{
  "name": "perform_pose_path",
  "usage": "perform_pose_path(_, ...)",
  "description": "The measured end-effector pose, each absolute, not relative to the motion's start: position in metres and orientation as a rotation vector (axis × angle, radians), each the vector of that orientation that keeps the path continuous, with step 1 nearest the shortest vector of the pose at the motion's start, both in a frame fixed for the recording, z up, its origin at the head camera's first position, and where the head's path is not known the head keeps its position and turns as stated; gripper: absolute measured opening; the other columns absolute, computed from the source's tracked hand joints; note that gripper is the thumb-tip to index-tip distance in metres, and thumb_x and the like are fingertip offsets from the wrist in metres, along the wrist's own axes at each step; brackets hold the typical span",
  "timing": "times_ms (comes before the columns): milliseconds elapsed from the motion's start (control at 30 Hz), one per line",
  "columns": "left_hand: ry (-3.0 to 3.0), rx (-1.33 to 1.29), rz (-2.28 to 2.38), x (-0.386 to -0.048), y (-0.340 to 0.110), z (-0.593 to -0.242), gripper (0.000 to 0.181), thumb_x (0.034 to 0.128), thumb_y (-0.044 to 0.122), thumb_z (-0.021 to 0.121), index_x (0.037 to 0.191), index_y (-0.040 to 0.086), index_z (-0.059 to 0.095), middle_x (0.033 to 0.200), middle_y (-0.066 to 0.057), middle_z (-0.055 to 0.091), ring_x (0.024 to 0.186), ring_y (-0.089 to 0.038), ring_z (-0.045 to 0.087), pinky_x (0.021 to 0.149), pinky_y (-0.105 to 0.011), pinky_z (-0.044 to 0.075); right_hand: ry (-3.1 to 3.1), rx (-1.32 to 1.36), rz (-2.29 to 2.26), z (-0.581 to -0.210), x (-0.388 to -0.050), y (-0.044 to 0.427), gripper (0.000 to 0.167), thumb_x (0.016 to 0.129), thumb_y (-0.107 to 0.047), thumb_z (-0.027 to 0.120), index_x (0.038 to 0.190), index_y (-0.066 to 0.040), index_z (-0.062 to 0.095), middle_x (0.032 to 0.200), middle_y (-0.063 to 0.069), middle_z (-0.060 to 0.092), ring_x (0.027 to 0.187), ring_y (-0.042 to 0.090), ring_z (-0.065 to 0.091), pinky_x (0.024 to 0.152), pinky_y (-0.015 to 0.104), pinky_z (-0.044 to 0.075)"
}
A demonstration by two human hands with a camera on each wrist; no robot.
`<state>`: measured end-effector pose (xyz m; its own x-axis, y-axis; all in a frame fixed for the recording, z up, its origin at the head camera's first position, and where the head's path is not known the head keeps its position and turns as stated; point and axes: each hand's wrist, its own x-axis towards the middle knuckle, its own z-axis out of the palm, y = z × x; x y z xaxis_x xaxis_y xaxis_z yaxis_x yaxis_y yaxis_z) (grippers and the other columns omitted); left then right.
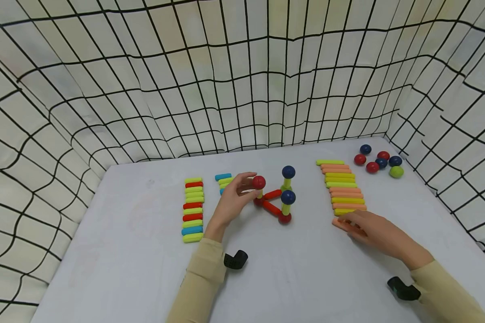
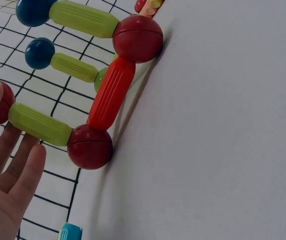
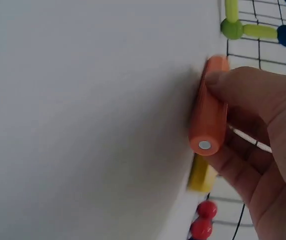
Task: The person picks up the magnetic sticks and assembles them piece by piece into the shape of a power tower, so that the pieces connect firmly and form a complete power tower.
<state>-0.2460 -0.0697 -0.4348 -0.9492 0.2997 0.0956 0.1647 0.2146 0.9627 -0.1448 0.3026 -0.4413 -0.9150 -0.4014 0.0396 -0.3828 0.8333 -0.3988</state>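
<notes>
Mid-frame, the left hand (image 1: 234, 197) pinched a red ball (image 1: 259, 181) atop the model (image 1: 272, 208); lower right, the right hand (image 1: 376, 231) pinched an orange stick (image 1: 338, 224). A careless tug could have toppled the model.

A: ok so we've got black grid lines (image 1: 268, 37) across pale walls (image 1: 236, 58) on three sides, kinda wavy.
B: yep, and our white tabletop (image 1: 121, 278) runs right up to them. far right corner we see loose balls (image 1: 381, 163), three red, three dark blue, one green.
A: plus on our left, a column of sticks (image 1: 192, 205), mostly lime, some red, one blue.
</notes>
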Motion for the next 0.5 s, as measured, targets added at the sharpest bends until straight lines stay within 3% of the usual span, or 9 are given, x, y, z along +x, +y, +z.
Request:
perform_pose_path(200, 2.381, 0.503, 1.866, -0.244, -0.069, -0.431, 0.042, 0.0912, 0.027, 0.071, 0.131, 0.02, 0.057, 0.12, 0.002, 0.062, 0.115, -0.016, 0.056, 0.099, -0.035, 0.048, 2.813, -0.504, -1.134, -0.422, -0.166, 0.262, 0.044, 0.094, -0.021, 0.067, 0.134, -0.012, 0.054, 0.113, 0.003, 0.066, 0.098, 0.019, 0.062, 0.082, 0.03, 0.055)
perform_pose_path(367, 2.395, 0.509, 1.862, -0.243, -0.069, -0.428, 0.04, 0.0913, 0.027, 0.07, 0.129, 0.019, 0.059, 0.121, 0.0, 0.063, 0.116, -0.018, 0.056, 0.099, -0.037, 0.049, 2.582, -0.255, -1.447, -0.416, -0.188, 0.225, 0.052, 0.094, -0.036, 0.066, 0.138, -0.013, 0.052, 0.126, 0.01, 0.061, 0.109, 0.026, 0.061, 0.088, 0.036, 0.054)
perform_pose_path(500, 2.402, 0.495, 1.844, -0.241, -0.068, -0.427, 0.041, 0.0912, 0.027, 0.07, 0.13, 0.019, 0.059, 0.122, -0.002, 0.062, 0.117, -0.02, 0.055, 0.1, -0.039, 0.048, 2.419, -0.162, -1.581, -0.421, -0.203, 0.208, 0.058, 0.093, -0.039, 0.066, 0.14, -0.011, 0.049, 0.131, 0.013, 0.057, 0.112, 0.027, 0.061, 0.092, 0.038, 0.053)
